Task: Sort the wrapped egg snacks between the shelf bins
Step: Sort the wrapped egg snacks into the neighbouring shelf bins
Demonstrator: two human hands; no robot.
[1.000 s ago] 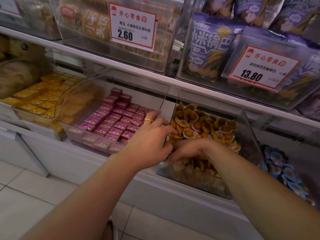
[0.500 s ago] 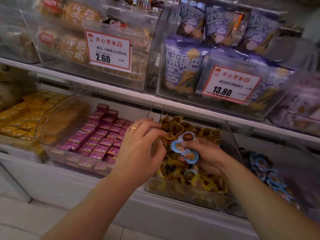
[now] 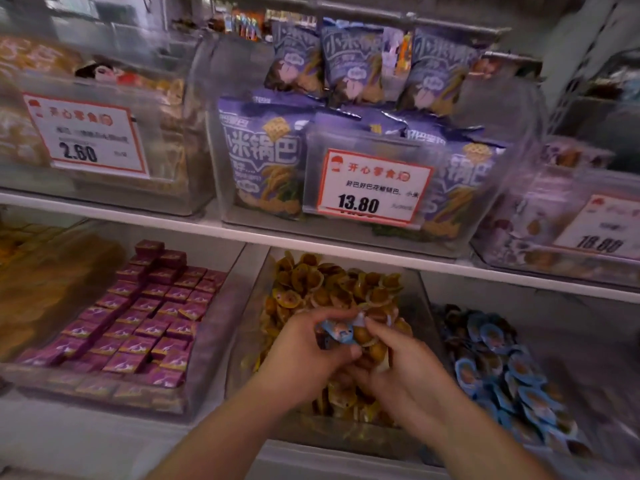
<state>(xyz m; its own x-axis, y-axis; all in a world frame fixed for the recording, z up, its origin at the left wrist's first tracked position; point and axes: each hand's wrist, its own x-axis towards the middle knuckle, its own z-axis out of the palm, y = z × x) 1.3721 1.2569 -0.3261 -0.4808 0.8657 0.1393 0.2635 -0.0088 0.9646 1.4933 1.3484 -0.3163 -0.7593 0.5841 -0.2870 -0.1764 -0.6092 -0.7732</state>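
Evidently both hands meet over the yellow-wrapped egg bin point(image 3: 256, 306): the left hand point(image 3: 304, 351) curls its fingers around a blue-wrapped egg snack point(image 3: 337, 332), apparently a stray picked from among the yellow ones, while the right hand point(image 3: 398, 362) pinches alongside it, what exactly I cannot tell. The blue-wrapped egg bin point(image 3: 540, 344) sits just to the right, likely its destination.

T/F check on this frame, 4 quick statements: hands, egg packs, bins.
1. Both hands are over the orange egg bin. True.
2. The left hand holds a blue-wrapped egg pack. True.
3. The blue egg bin sits left of the orange one. False: it sits to the right.
4. The right hand is inside the purple box bin. False: it is over the orange eggs.
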